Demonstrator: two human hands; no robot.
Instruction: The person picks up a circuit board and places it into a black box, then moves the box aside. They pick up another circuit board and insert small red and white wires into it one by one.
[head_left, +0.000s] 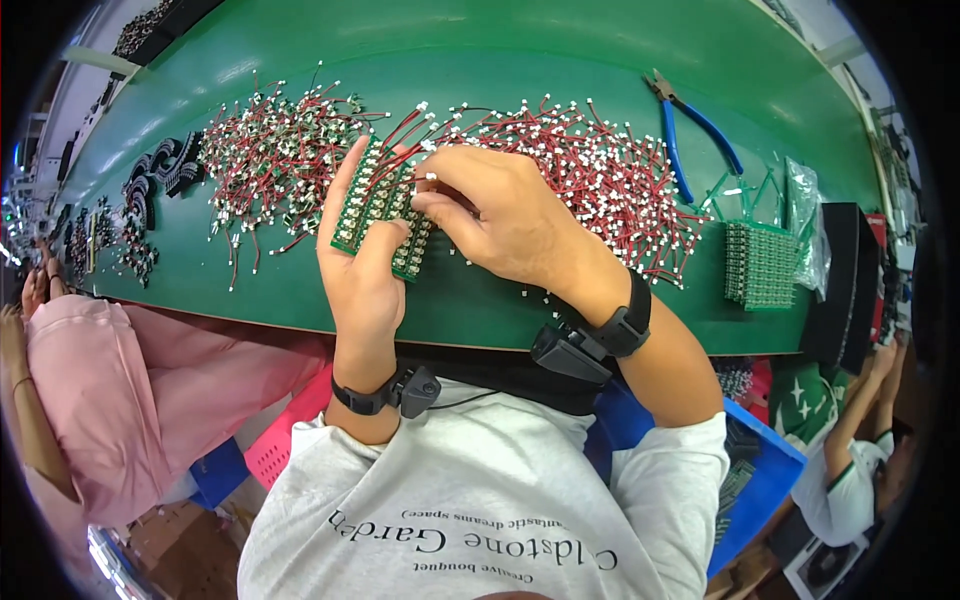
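Observation:
My left hand grips a green circuit board panel by its edges, thumb across the front and fingers behind. Rows of small pale parts cover the panel, and several red and black wires with white plugs stick out from its far end. Over the panel's right side, my right hand is closed, thumb and forefinger pinched at a connector wire with a white plug. The tips of the pinch are partly hidden. Beyond both hands lies a wide heap of red wires with white plugs.
On the green table, a heap of wired small boards lies left. Blue-handled cutters, stacked board panels and a clear plastic bag are right. A blue bin stands beside me. Other people sit at both sides.

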